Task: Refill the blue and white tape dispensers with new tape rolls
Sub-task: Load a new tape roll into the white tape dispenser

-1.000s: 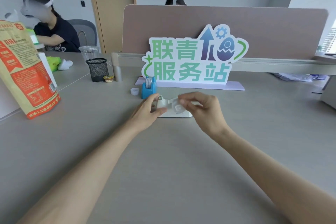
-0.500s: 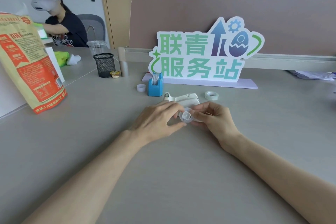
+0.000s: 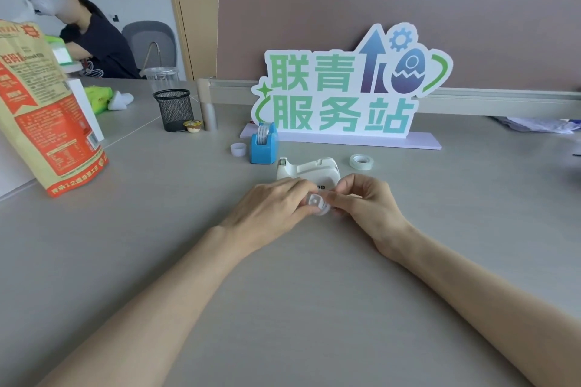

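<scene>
Both hands meet just in front of the white tape dispenser [image 3: 309,168], which stands on the grey table with its roll cradle bare. My left hand [image 3: 273,209] and my right hand [image 3: 364,203] pinch a small clear spool with a tape core [image 3: 317,203] between their fingertips. The blue tape dispenser [image 3: 263,146] stands further back to the left with a roll in it. A fresh roll of clear tape [image 3: 361,162] lies flat to the right of the white dispenser.
A green and white sign [image 3: 345,88] stands behind on a lilac base. A small white cap [image 3: 238,149], a black mesh cup [image 3: 174,110], a clear plastic cup [image 3: 161,78] and an orange bag [image 3: 41,110] are at left. Another person sits at the far left.
Both hands pulled back from the white dispenser toward me, bringing the spool out with them. The view shifted, and the fresh tape roll came into sight.
</scene>
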The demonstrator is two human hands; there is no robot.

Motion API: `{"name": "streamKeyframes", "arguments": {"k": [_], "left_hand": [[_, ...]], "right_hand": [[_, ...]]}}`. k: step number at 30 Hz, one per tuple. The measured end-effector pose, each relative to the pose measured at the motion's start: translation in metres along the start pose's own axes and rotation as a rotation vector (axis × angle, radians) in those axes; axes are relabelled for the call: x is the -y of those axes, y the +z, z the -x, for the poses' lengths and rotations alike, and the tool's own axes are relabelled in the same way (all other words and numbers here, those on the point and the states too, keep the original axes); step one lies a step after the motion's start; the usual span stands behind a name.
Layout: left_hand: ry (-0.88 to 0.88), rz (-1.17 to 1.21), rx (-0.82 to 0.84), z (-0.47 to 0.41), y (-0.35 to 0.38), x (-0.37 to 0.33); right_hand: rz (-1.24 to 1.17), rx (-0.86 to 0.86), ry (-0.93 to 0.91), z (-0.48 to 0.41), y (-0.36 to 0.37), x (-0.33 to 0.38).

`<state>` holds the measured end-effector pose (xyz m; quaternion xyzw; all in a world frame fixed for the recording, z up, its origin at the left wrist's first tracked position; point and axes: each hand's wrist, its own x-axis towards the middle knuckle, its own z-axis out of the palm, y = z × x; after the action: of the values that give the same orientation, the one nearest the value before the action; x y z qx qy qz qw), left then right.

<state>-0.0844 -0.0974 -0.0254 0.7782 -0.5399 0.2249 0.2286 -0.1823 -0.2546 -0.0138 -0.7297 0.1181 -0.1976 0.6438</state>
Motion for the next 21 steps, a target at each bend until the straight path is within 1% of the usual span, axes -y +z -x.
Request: {"name": "streamKeyframes", "arguments": {"k": [5, 14, 17, 19, 21], "left_hand": [[0.119, -0.102, -0.042, -0.0056, 0.0032, -0.0013], [0.144, -0.142, -0.05, -0.0064, 0.0052, -0.0003], [0.077, -0.065, -0.059, -0.005, 0.0013, -0.0018], [-0.002, -0.002, -0.067, -0.0037, 0.0001, -0.0016], [-0.09, 0.088, -0.095, -0.0015, 0.0008, 0.0019]], "right_hand": [[0.014, 0.01, -0.008, -0.0034, -0.0035, -0.001], [-0.111, -0.001, 0.044, -0.005, -0.0037, -0.0025], [-0.16, -0.008, 0.048, -0.0042, -0.0018, -0.0019], [-0.206, -0.05, 0.041, -0.0041, -0.0025, -0.002], [-0.145, -0.121, -0.008, -0.0036, -0.0051, -0.0023]]}}
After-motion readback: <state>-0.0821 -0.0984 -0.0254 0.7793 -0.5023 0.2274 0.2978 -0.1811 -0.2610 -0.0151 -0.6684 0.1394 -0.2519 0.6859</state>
